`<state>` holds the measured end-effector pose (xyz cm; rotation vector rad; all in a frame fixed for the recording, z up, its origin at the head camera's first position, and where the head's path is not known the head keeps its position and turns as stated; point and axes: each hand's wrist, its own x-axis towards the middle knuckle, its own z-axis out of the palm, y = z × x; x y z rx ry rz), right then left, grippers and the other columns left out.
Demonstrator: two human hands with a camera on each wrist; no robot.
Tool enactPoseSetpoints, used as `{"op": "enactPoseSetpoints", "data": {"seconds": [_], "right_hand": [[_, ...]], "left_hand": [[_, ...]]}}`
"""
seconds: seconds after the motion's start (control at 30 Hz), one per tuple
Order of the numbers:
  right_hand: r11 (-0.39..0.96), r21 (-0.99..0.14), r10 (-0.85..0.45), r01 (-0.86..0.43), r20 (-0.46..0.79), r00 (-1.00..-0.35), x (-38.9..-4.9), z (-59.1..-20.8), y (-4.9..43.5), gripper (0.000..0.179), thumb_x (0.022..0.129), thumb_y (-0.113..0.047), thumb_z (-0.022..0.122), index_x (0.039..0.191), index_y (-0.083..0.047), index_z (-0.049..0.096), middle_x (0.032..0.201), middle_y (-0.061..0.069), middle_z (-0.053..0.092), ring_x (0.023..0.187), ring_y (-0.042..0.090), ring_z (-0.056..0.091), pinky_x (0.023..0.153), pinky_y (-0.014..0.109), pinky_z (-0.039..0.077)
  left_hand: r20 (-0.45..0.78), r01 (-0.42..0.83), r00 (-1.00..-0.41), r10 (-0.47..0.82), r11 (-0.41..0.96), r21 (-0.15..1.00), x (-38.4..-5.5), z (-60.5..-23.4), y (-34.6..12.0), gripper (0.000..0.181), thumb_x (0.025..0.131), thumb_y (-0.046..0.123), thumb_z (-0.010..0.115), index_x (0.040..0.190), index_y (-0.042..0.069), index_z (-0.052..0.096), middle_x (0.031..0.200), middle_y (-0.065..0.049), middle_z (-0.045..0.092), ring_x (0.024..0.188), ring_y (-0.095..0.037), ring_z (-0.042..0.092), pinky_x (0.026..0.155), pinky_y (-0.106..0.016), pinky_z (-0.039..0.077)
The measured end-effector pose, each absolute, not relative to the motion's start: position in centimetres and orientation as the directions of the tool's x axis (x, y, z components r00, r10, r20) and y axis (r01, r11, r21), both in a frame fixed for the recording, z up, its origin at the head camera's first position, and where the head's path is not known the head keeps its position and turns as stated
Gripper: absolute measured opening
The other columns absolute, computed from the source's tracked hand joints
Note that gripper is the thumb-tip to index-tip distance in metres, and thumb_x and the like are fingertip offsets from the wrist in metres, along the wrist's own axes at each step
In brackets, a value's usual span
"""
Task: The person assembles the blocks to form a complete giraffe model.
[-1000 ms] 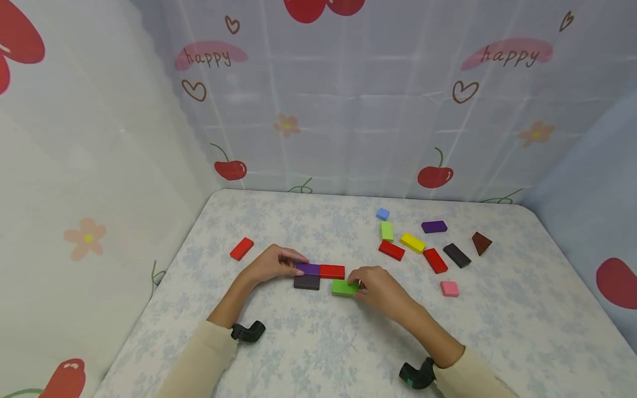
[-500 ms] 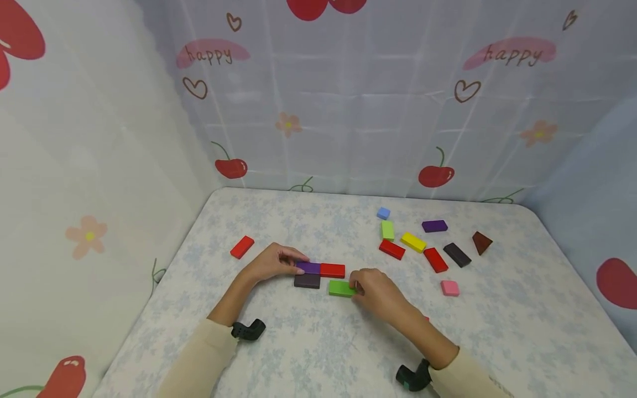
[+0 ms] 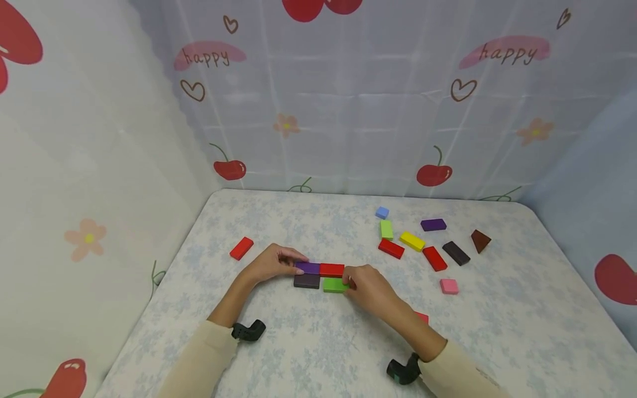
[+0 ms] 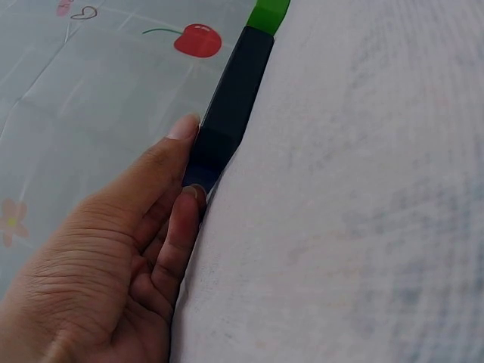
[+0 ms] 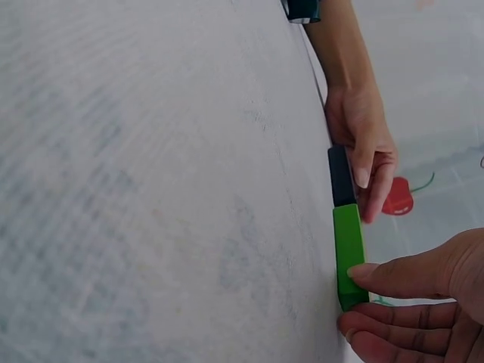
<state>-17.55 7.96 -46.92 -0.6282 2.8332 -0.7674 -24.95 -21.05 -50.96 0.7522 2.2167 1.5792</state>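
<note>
Purple block [image 3: 309, 268]: flat bar, just below frame center, long side running left-right, left end pinched by left hand [image 3: 272, 262]. Red block [image 3: 332, 270]: same shape, butted end-on to purple's right. Dark block [image 3: 306, 282]: flat, directly below purple, long sides meeting. Green block [image 3: 334, 285]: bright, level, below red, just right of dark, long axis left-right, right end pinched by right hand [image 3: 370, 286].
</note>
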Motion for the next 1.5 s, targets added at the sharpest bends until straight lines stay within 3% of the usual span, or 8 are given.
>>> {"op": "enactPoseSetpoints", "data": {"seconds": [0.67,1.07,1.5], "right_hand": [[0.772,-0.515,-0.424,-0.371,0.016,-0.905,-18.0,-47.1,7.1,0.017,0.083,-0.004,0.083,0.088,-0.011,0.069,0.069,-0.005,0.055,0.065,0.013,0.050,0.061,0.029,0.046],[0.795,-0.464,-0.421,-0.391,0.043,-0.906,-17.9,-46.9,7.1,0.017,0.082,-0.009,0.085,0.088,-0.013,0.070,0.067,-0.007,0.054,0.064,0.011,0.049,0.058,0.029,0.044],[0.846,-0.434,-0.313,-0.308,0.063,-0.948,-17.9,-44.0,10.3,0.017,0.085,-0.019,0.084,0.099,-0.012,0.076,0.077,-0.004,0.066,0.064,0.012,0.055,0.059,0.027,0.048]], "left_hand": [[0.052,0.228,-0.813,0.579,0.235,0.945,-24.7,-50.3,-20.8,0.031,0.083,0.002,0.082,0.114,0.001,0.077,0.109,-0.010,0.074,0.065,-0.010,0.050,0.059,-0.021,0.042],[0.051,0.231,-0.813,0.581,0.239,0.943,-24.6,-50.3,-20.9,0.031,0.084,0.002,0.082,0.114,0.001,0.077,0.113,-0.012,0.074,0.068,-0.010,0.051,0.060,-0.021,0.043],[0.070,0.238,-0.808,0.585,0.215,0.947,-24.6,-50.4,-20.9,0.031,0.083,-0.001,0.082,0.114,-0.002,0.076,0.102,-0.011,0.074,0.066,-0.010,0.053,0.059,-0.021,0.044]]}}
